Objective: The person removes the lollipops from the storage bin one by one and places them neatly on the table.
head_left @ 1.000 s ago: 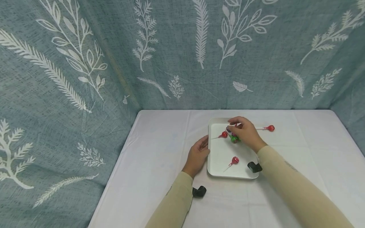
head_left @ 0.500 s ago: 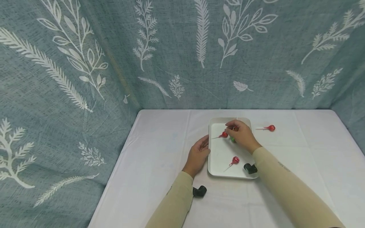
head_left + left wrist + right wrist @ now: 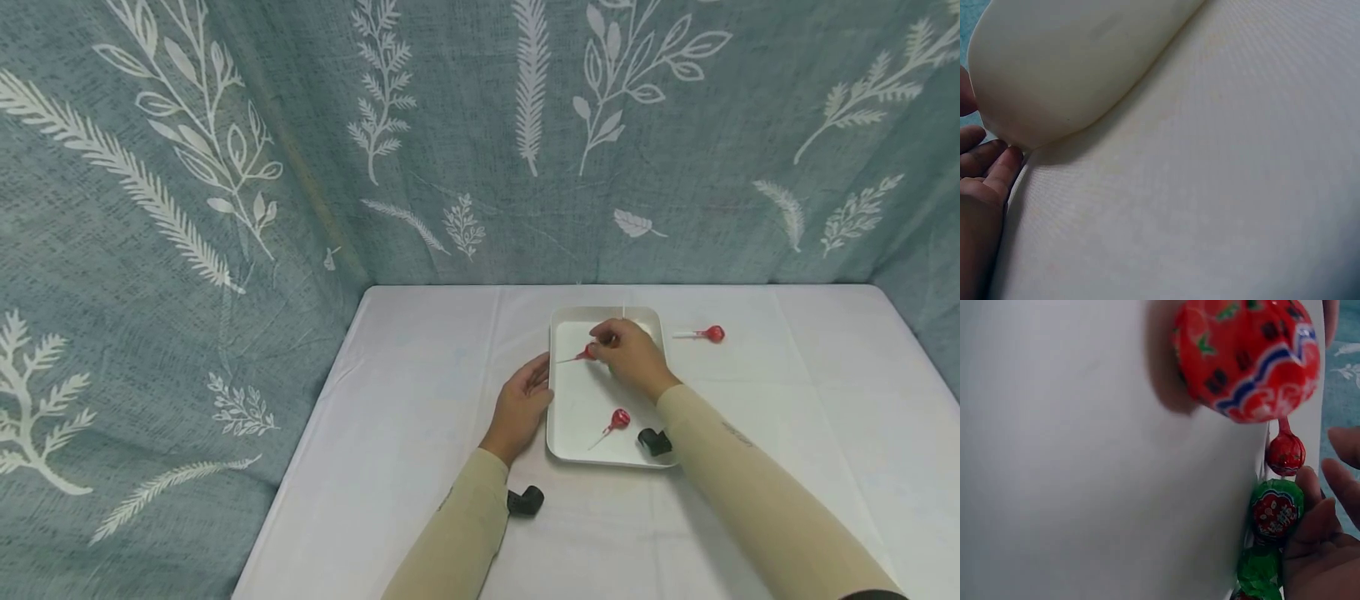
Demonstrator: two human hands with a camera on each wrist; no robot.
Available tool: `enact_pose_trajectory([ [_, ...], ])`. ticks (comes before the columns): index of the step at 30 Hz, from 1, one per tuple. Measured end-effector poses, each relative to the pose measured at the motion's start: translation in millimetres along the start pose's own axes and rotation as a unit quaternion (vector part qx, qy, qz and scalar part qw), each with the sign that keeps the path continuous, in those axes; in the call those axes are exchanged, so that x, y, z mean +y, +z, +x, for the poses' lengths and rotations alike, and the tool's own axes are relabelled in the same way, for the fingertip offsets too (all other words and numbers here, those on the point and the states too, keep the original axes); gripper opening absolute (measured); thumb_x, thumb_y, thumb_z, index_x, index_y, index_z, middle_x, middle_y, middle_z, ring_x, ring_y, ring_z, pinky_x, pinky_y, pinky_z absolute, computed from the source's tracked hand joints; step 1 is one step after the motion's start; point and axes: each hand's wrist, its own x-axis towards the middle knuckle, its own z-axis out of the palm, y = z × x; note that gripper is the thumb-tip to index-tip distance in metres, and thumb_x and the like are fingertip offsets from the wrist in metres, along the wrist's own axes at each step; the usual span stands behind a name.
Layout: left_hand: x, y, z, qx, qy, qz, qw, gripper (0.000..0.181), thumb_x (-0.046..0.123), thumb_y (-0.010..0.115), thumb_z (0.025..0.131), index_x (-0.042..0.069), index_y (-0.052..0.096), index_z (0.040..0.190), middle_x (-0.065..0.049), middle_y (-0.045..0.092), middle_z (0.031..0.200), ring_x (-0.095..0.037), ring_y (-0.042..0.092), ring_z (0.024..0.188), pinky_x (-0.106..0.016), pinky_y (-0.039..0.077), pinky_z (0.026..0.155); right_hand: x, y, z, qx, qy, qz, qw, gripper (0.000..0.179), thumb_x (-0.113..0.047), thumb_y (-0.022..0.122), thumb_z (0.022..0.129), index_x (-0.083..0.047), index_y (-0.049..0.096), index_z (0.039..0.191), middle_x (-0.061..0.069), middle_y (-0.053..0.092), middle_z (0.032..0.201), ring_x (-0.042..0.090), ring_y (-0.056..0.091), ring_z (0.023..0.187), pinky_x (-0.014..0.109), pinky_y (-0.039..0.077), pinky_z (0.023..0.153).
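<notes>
Toward six o'clock inside the tray [image 3: 572, 421], the near red lollipop [image 3: 619, 419] lies with its stick pointing to seven. At the tray's nine o'clock side, the left hand [image 3: 517, 412] rests against the outer wall, fingers loose, seemingly steadying it. Toward one, the right hand [image 3: 633, 360] bends over the tray, fingers curved in; whether it holds anything, I cannot tell. The step in hand looks like handling the lollipops at that end. Just beside its fingers are green lollipops [image 3: 1277, 509], and toward eleven the far red lollipop [image 3: 588, 352], stick toward nine. The next move probably calls for light fingertips, so these are not nudged. Beyond the tray's two o'clock edge, the loose red lollipop [image 3: 715, 333] lies on the surface [image 3: 427, 417], apart from both hands.
</notes>
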Motion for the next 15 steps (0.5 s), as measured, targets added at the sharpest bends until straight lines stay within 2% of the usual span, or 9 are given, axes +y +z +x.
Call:
enact_pose_trajectory([
  [5,-0.6,0.1,1.2,0.001,0.003,-0.008,1.0000,0.060,-0.002,0.058,0.100,0.002,0.052,0.160,-0.009,0.058,0.157,-0.020,0.057,0.142,-0.029,0.049,0.115,0,5,0.6,0.001,-0.007,-0.020,0.9998,0.030,-0.010,0.075,0.102,0.003,0.072,0.128,0.019,0.068,0.120,0.036,0.064,0.111,0.052,0.055,0.100],
  [15,-0.6,1.2,2.2,0.001,0.001,-0.004,1.0000,0.060,-0.001,0.059,0.100,0.003,0.053,0.159,-0.008,0.059,0.157,-0.021,0.058,0.141,-0.028,0.049,0.114,-1,17,-2.6,-0.014,-0.017,-0.076,0.9969,0.028,-0.004,0.075,0.101,0.000,0.072,0.128,0.015,0.066,0.120,0.033,0.063,0.112,0.052,0.054,0.106],
])
